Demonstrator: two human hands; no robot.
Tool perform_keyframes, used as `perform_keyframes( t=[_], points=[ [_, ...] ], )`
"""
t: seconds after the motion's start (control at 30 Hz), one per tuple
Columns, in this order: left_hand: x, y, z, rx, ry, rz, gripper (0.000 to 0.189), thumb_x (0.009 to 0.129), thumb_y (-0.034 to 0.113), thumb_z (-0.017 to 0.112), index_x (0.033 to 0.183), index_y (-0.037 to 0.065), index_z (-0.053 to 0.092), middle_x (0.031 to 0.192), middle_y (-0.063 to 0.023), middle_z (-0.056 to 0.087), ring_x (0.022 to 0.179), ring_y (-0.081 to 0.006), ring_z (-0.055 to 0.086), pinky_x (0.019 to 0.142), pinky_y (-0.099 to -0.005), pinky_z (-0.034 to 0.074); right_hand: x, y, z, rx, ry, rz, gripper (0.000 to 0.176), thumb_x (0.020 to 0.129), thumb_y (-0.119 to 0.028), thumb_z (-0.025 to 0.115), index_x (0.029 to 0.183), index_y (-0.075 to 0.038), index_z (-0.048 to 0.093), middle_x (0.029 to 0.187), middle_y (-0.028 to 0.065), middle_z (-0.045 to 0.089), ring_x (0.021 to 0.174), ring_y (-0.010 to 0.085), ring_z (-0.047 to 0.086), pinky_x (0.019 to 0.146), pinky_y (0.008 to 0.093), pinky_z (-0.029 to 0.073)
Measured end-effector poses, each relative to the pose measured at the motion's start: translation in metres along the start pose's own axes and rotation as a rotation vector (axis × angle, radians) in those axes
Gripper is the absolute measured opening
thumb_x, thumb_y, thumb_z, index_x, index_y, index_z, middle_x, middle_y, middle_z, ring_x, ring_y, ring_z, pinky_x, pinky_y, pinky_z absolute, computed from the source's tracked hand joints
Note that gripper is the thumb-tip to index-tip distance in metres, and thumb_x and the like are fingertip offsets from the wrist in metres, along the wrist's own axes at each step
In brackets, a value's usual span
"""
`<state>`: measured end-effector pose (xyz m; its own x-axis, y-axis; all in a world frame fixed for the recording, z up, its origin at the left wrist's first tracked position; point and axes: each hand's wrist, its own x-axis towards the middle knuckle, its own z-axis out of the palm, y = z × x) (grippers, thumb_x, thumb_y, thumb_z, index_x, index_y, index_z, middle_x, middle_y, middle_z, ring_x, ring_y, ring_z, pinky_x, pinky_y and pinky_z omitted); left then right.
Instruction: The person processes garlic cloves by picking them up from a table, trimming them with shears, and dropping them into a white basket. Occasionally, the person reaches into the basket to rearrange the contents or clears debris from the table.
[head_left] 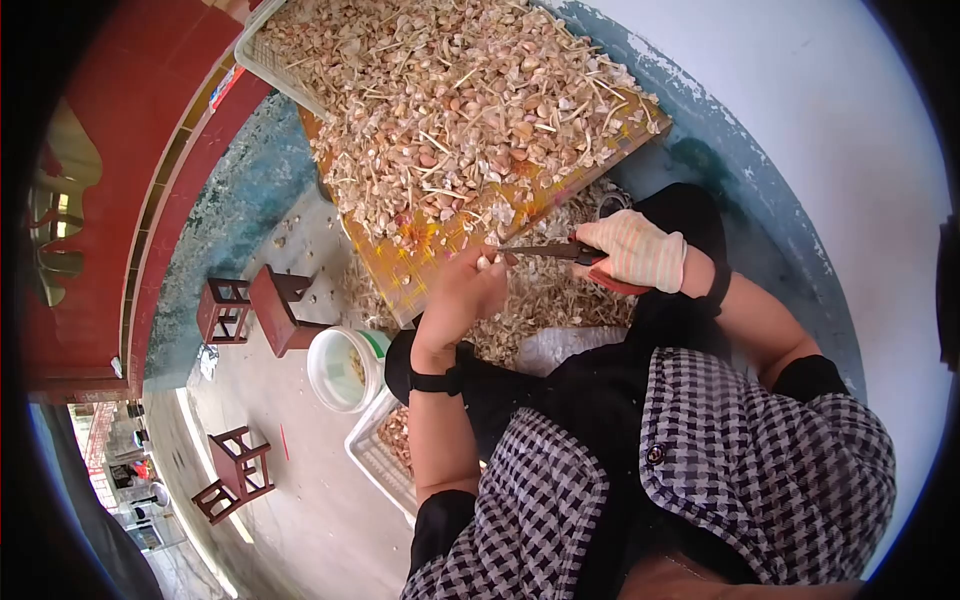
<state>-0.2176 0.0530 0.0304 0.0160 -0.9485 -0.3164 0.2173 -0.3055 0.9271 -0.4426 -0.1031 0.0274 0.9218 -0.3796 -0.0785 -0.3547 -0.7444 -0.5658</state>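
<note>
My left hand, bare, pinches a pale garlic clove at the fingertips. My right hand wears a striped knitted glove and is wrapped round a pair of scissors with dark blades and red handles. The blades point left, with their tips right at the clove. Just beyond both hands, a large heap of garlic cloves, dry stalks and skins covers a low table with a yellow flowered top.
Garlic skins and stalks litter the floor beneath my hands. To the left stand a white bucket, a white basket holding cloves, and small wooden stools. A second basket lies at the heap's far left, and a wall runs along the right.
</note>
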Motion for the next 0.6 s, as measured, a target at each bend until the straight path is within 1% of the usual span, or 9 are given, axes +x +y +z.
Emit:
perform_keyframes(
  t=[0.07,0.2,0.3,0.33,0.37,0.43,0.53,0.57,0.6],
  points=[
    [-0.002,-0.011,0.004,0.044,-0.060,-0.018,0.016,0.100,0.017,0.049,0.104,0.002,0.054,0.063,0.0015,0.040,0.050,-0.0078,0.035,0.045,-0.0209,0.027,-0.007,-0.002,0.009,0.441,-0.037,0.105,0.037,0.084,-0.039,0.069,0.085,-0.003,0.063,0.063,0.0100,0.061,0.059,0.0239,0.063,0.053,0.0338,0.047],
    [0.002,-0.048,-0.001,-0.631,0.012,0.075,0.026,0.099,0.029,0.049,0.093,0.003,0.054,0.065,-0.0006,0.040,0.051,-0.0087,0.038,0.037,-0.0196,0.024,-0.007,-0.003,0.004,1.038,-0.240,0.529,0.038,0.085,-0.039,0.069,0.086,-0.002,0.063,0.064,0.0036,0.061,0.061,0.0118,0.062,0.053,0.0287,0.046],
    [0.023,-0.057,-0.016,-0.799,0.179,0.001,0.028,0.100,0.030,0.047,0.092,0.004,0.053,0.069,-0.0019,0.042,0.053,-0.0085,0.039,0.035,-0.0188,0.026,0.017,0.034,0.022,0.862,0.009,0.343,0.033,0.084,-0.035,0.070,0.087,-0.003,0.065,0.068,0.0042,0.064,0.061,0.0119,0.061,0.056,0.0272,0.048],
    [0.037,-0.060,-0.024,-0.903,0.053,0.099,0.024,0.100,0.026,0.048,0.094,0.003,0.054,0.075,-0.0039,0.047,0.056,-0.0093,0.043,0.037,-0.0172,0.029,0.029,0.036,0.016,0.771,0.097,0.307,0.029,0.083,-0.031,0.070,0.090,-0.003,0.066,0.071,0.0043,0.065,0.064,0.0113,0.062,0.059,0.0260,0.049],
    [0.050,-0.065,-0.029,-0.848,0.201,0.084,0.022,0.099,0.024,0.049,0.095,0.003,0.054,0.076,-0.0044,0.049,0.057,-0.0097,0.044,0.038,-0.0167,0.030,0.046,0.049,0.018,0.797,0.105,0.280,0.031,0.083,-0.029,0.070,0.099,-0.002,0.065,0.070,0.0035,0.064,0.060,0.0084,0.061,0.053,0.0235,0.048],
    [0.074,-0.048,-0.024,-0.728,0.496,0.051,0.018,0.099,0.021,0.050,0.096,0.003,0.054,0.079,-0.0055,0.052,0.060,-0.0106,0.047,0.040,-0.0158,0.032,0.084,0.049,0.005,0.417,0.190,0.317,0.029,0.081,-0.027,0.070,0.098,-0.004,0.065,0.073,0.0084,0.066,0.064,0.0167,0.065,0.058,0.0302,0.051],
    [0.087,-0.044,-0.028,-0.638,0.497,0.062,0.017,0.098,0.019,0.051,0.098,0.003,0.054,0.079,-0.0060,0.054,0.064,-0.0122,0.050,0.045,-0.0177,0.034,0.143,0.051,0.006,-0.046,0.369,0.207,0.028,0.078,-0.027,0.071,0.097,-0.007,0.066,0.081,0.0144,0.067,0.076,0.0289,0.067,0.068,0.0382,0.052],
    [0.089,-0.043,-0.027,-0.587,0.507,0.057,0.018,0.099,0.020,0.051,0.098,0.003,0.054,0.078,-0.0055,0.053,0.063,-0.0121,0.050,0.045,-0.0185,0.034,0.155,0.049,0.006,-0.019,0.316,0.199,0.029,0.075,-0.027,0.071,0.098,-0.010,0.067,0.088,0.0161,0.066,0.088,0.0363,0.063,0.077,0.0435,0.050],
    [0.091,-0.046,-0.028,-0.685,0.523,0.037,0.019,0.099,0.021,0.051,0.099,0.002,0.055,0.077,-0.0051,0.053,0.063,-0.0121,0.049,0.045,-0.0192,0.035,0.168,0.049,0.011,-0.068,0.296,0.171,0.029,0.075,-0.028,0.071,0.098,-0.010,0.067,0.089,0.0147,0.067,0.090,0.0348,0.064,0.079,0.0429,0.050]
  ],
)
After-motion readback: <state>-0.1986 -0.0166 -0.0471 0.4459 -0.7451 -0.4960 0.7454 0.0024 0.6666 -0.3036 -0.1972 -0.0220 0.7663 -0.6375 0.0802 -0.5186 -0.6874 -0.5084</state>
